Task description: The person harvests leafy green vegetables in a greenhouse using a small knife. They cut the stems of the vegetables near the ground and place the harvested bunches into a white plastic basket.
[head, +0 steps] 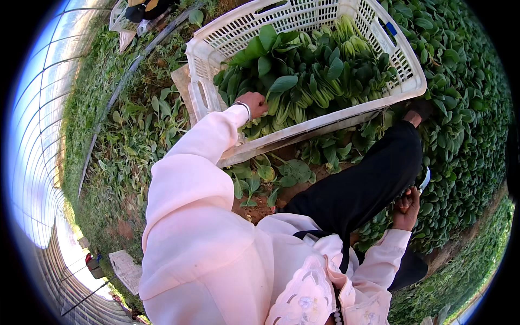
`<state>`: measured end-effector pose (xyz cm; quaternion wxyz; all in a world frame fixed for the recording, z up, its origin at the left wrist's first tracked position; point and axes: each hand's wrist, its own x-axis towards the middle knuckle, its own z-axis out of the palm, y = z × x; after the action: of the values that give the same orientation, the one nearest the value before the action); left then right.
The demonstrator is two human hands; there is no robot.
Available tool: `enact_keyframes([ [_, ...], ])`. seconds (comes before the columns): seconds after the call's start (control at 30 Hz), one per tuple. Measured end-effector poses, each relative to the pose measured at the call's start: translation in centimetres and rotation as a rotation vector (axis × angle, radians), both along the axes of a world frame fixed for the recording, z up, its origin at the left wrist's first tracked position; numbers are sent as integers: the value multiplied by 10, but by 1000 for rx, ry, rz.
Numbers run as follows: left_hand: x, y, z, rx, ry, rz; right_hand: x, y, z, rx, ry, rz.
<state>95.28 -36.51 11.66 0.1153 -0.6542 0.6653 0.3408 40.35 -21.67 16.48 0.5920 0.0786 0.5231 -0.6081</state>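
My left hand (252, 105), with a band at the wrist, reaches into a white plastic crate (357, 105). Its fingers are curled against bok choy (298, 91) heaped inside, and whether they grip a stalk cannot be made out. Dark leaves lie toward the middle of the heap, and pale green stalks show along the near side and the far right corner. By my bent right knee, my right hand (406, 209) is closed around a small knife. The curved blade (425, 180) points up and away, and the fingers hide most of the handle.
Dense leafy plants (455, 122) grow along the right. Cut leaves (264, 174) litter the soil before the crate. A grey pipe or hose (122, 83) runs along the left. Another white crate (124, 268) lies at lower left, and a laden crate (120, 18) stands at upper left.
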Motion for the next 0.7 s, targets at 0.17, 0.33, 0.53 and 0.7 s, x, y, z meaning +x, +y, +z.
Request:
enact_keyframes([
  [0.17, 41, -40, 97, -491, 1205, 793, -18, 2, -12, -37, 0, 15],
  [0.33, 61, -122, 24, -796, 512, 579, -9, 1, -18, 4, -6, 2],
  [0.53, -53, -73, -61, -285, -20, 190, -26, -2, -22, -6, -19, -2],
  [0.7, -62, -54, -92, -333, -144, 137, -35, -18, -48, 56, -59, 7],
])
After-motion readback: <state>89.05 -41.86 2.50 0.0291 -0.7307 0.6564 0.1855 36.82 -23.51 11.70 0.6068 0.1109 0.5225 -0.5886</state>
